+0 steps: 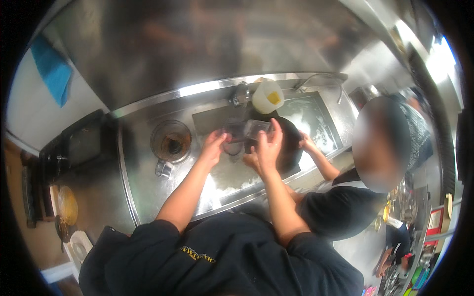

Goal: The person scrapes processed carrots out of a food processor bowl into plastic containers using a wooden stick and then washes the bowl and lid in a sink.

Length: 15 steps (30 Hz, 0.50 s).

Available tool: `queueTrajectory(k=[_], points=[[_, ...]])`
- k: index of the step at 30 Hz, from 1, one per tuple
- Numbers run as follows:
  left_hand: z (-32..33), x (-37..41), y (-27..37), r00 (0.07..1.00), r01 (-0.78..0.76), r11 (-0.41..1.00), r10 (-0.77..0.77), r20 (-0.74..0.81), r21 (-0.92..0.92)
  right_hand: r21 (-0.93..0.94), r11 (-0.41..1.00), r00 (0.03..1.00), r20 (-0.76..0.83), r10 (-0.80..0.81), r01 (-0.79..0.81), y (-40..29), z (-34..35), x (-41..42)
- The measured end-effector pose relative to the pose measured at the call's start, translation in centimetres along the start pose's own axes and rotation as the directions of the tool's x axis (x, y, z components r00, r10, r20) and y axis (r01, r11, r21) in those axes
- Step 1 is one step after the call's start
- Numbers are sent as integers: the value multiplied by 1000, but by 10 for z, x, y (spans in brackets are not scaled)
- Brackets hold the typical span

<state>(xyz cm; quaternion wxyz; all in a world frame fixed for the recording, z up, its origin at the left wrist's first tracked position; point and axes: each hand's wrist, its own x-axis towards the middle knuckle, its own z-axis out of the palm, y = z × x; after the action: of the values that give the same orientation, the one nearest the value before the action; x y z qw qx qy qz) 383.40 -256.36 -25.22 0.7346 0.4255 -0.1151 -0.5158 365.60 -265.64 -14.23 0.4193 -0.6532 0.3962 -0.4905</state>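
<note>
Over the left basin of a steel double sink (229, 174), below the metal faucet (241, 94), my left hand (214, 146) grips a clear plastic container (235, 133). My right hand (269, 146) holds a second clear container (255, 129) close beside it. Blur hides their exact shapes and whether they touch. Just right of my right hand is a large dark round pan (290, 144), which a co-worker's hands hold. A clear jug (171, 142) with brown residue inside stands on the steel drainboard to the left, its handle towards me.
A white plastic jug (267, 97) with a yellow patch stands behind the basins. The co-worker (344, 207) is close on my right. Foamy water lies in the right basin (311, 118). A blue cloth (52, 70) hangs at the far left, above a black appliance (79, 144).
</note>
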Motion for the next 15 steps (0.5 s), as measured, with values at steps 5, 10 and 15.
queueTrajectory(k=[5, 10, 15], points=[[-13, -33, 6, 998, -43, 998, 42, -39, -40, -216, 938, 958, 153, -243, 272, -11, -8, -16], [-22, -66, -11, 998, -56, 997, 53, 42, 56, -243, 954, 830, 558, -10, 175, 8, -24, -37], [7, -96, -26, 998, 22, 996, -17, -62, 82, -230, 973, 886, 445, 132, -30, 27, 3, -67]])
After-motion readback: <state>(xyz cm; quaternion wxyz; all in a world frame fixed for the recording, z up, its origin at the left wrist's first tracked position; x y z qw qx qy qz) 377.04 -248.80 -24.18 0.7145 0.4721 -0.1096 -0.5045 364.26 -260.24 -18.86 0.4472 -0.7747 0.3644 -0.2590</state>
